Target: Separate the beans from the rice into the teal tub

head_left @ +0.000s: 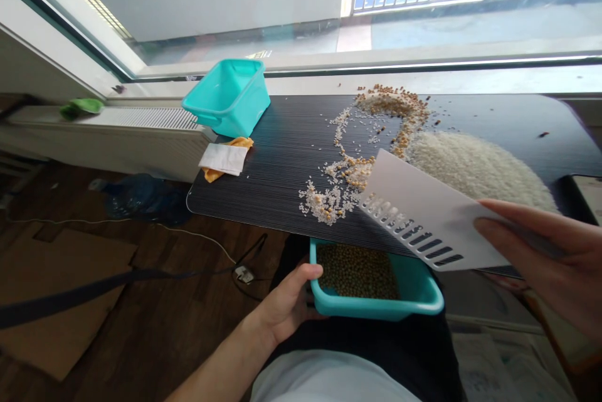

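Observation:
My left hand (288, 301) grips the left end of a turquoise plastic container (380, 308), thumb over the rim. Small greenish-brown beans or peas (357, 270) lie inside it, and it sits on my lap below the table edge. A flat white plastic scraper (418, 201) with a row of slots is pinched in my right hand (540, 251) over the table's front edge. Beside its far end lies a small patch of rice mixed with yellow grains (329, 201). Behind the scraper spreads a large pile of white rice (480, 163).
An arc of brown and yellow peas with rice (395, 101) lies near the window side of the dark table (282, 170). A second turquoise container (235, 101) stands at the back left, near a folded white and orange cloth (226, 157). A dark-edged object (587, 195) lies far right.

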`<state>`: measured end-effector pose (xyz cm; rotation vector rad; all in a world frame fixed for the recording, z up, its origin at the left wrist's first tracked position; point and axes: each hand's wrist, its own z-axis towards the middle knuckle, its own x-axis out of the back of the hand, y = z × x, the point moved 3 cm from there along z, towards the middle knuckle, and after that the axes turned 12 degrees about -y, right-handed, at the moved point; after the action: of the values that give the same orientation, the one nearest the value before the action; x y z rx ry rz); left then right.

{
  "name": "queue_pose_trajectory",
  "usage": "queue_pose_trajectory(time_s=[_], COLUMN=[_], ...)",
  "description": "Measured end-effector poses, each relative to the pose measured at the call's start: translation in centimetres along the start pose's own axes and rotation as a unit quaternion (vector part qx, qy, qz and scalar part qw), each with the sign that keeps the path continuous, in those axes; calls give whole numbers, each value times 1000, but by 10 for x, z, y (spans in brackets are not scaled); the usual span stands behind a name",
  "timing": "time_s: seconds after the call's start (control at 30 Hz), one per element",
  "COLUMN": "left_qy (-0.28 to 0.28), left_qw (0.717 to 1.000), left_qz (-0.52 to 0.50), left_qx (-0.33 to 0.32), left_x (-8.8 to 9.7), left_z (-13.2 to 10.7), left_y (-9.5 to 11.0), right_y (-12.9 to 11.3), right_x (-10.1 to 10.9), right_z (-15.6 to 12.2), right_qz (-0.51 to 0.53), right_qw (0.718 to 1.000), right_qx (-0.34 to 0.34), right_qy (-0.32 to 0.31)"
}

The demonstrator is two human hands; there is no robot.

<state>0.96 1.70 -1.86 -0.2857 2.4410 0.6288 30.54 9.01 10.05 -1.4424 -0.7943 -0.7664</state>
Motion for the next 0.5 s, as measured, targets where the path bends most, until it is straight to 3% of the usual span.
queue_pose_trajectory(time_s=[0.23,0.5], left_qy=[0,1], left_qw=[1000,1000], left_qz=[4,5], left_qx=[0,-3], left_x=[0,0], left_z=[-1,-1], left_y=[1,2], right_y=[-39,-38], right_x=[-13,-8], right_z=[20,14], right_qz=[47,28], right_qw=[996,995], right_qx=[70,94], right_qy=[-29,-29])
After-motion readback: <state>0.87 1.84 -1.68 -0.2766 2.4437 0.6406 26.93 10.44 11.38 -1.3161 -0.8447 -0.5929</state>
